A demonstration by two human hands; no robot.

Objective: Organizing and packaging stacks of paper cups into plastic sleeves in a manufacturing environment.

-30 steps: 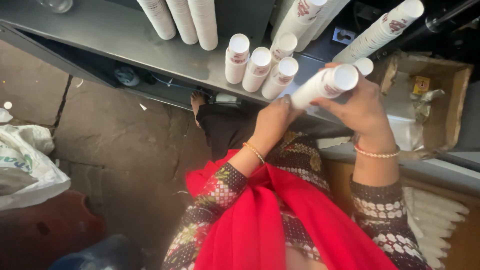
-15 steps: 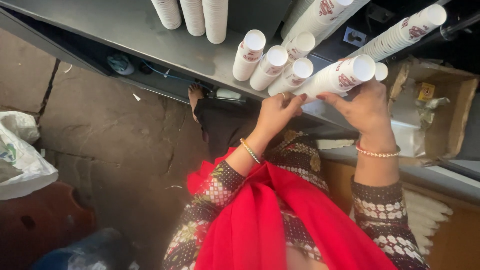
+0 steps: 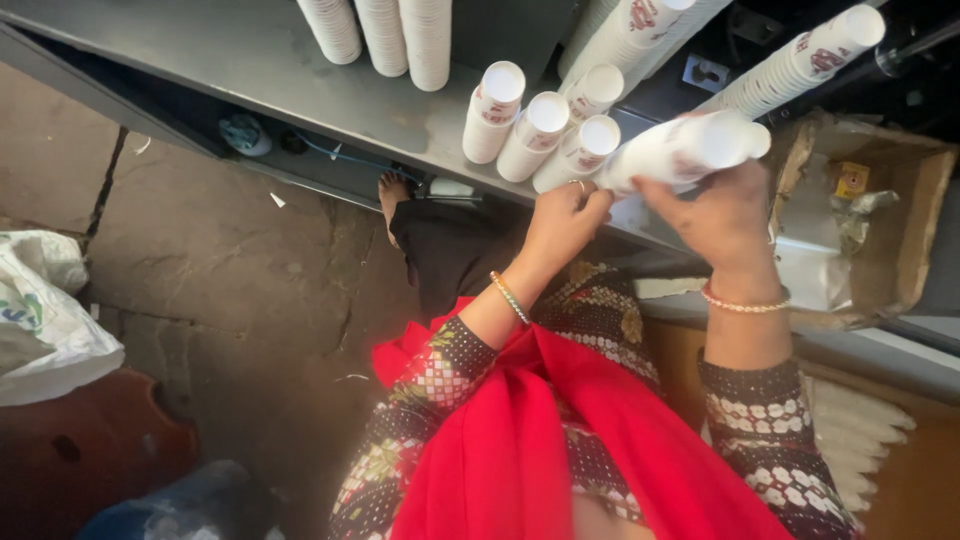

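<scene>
- Paper cup stack (image 3: 690, 150) lies tilted across the right of the view, above the near edge of the grey tabletop (image 3: 220, 60), gripped from both ends by the person's hands.
- White plastic bag (image 3: 40, 320) sits on the stone floor (image 3: 230, 270) at far left, well apart from the hands.
- Three upright stacks of white cups (image 3: 385, 35) stand at the back of the tabletop.
- Four shorter cup stacks (image 3: 535, 125) lean in a cluster on the tabletop, just left of the held stack.
- Left hand (image 3: 562, 222), with a bangle at the wrist, has its fingers curled shut at the lower end of the held stack, touching it; a ring shows on one finger.
- Right hand (image 3: 722, 215), with a beaded bracelet at the wrist, is clamped around the middle of the stack from below.
- Long stack of printed cups (image 3: 800, 65) lies slanted beyond the right hand.
- Open cardboard box (image 3: 900, 230) stands at far right, with a small yellow item inside.
</scene>
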